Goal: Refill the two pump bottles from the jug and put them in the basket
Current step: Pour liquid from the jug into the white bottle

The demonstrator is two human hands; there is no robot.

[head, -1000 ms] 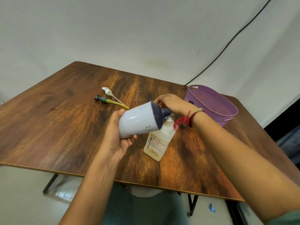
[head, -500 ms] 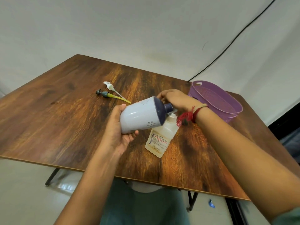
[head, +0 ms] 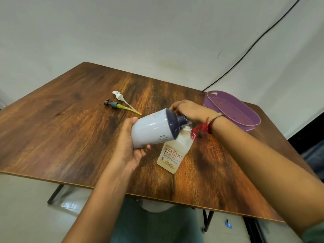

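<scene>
My left hand (head: 128, 148) grips a pale bottle (head: 152, 130) with a dark navy shoulder and open neck. It is tilted on its side, neck pointing right over the mouth of a clear labelled bottle (head: 172, 155). The clear bottle stands on the table (head: 70, 128), leaning slightly. My right hand (head: 189, 111) curls round the clear bottle's top; its fingertips are hidden behind the navy neck. Two removed pump heads lie further back to the left: a white one (head: 118, 95) and a dark one with a yellow tube (head: 112, 104). A purple basket (head: 233, 109) sits at the right.
A black cable (head: 245, 53) runs down the white wall to the table's back edge beside the basket. The table's front edge is close to my body, with its black legs and the floor below.
The pale bottle stays tilted over the clear bottle, with both hands holding as before. Only the view has shifted a little.
</scene>
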